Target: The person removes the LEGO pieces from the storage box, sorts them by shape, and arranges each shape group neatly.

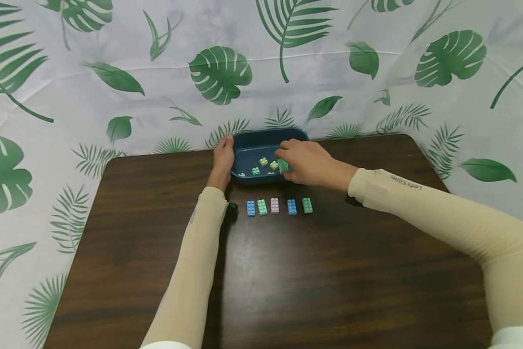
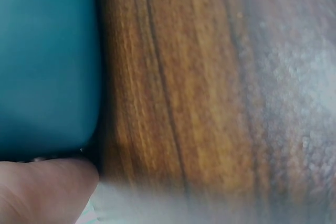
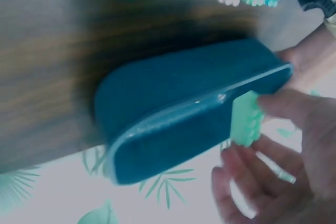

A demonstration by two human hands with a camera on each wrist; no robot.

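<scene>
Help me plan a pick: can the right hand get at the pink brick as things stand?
Yes, probably: the pink brick lies uncovered on the table close by. The right hand pinches a green brick, though, which it would likely have to put down first.

Five rectangular studded plastic bricks (image 1: 274, 205) line one dark wood-grain table (image 1: 331, 271): two blue, two green, one pink. Two bare hands (image 1: 223, 157), a sixth rectangular brick, green (image 3: 244, 121), and one dark-blue rounded bin (image 1: 261, 139) join them, with two small yellow square bricks (image 1: 263, 161) and one mint-green square brick (image 1: 255, 170) plainly visible inside.

head view looks down; nearer wrist views share bin (image 1: 261, 139)
</scene>
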